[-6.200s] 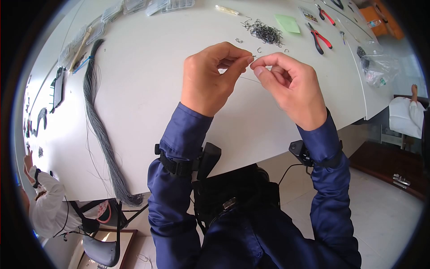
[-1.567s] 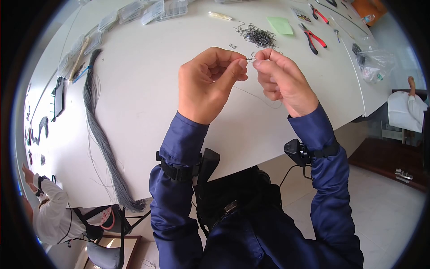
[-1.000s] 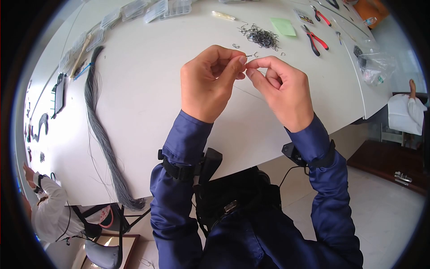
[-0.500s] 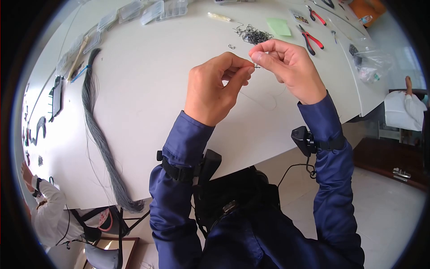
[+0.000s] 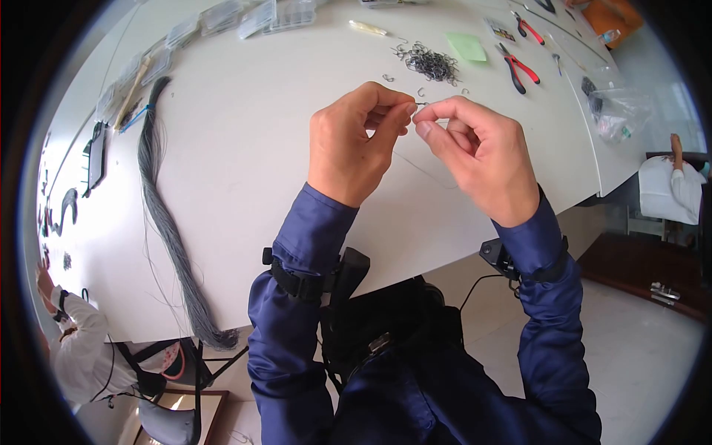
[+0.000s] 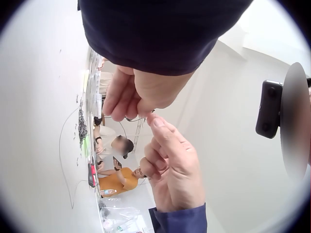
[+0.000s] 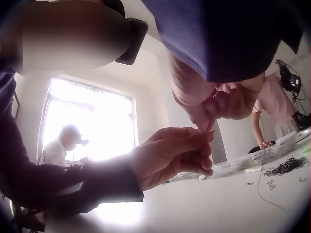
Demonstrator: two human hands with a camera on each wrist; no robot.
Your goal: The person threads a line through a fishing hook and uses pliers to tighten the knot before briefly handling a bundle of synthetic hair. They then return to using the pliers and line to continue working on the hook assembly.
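In the head view my left hand (image 5: 347,148) pinches a small dark fish hook (image 5: 421,104) between thumb and forefinger, mostly hidden by the fingertips. My right hand (image 5: 486,156) has its thumb and forefinger close together right at the hook, its other fingers curled in. It pinches a thin line there; the pinched part is too fine to make out. The slack of this fishing line (image 6: 60,155) hangs in a loose curve below the hands, in front of the white tabletop in the left wrist view. Just beyond the fingers lies a pile of dark hooks (image 5: 430,63).
A long bundle of grey line (image 5: 165,215) lies at the left. Clear plastic boxes (image 5: 289,15) stand along the back. Red-handled pliers (image 5: 521,70), a green paper (image 5: 466,46) and a plastic bag (image 5: 621,115) are at the right. Another person's white sleeve (image 5: 85,334) shows lower left.
Half a second ago the right hand was higher, near the hook pile; it has come down, its fingertips now beside the left ones. The left hand keeps its pinch and has shifted slightly.
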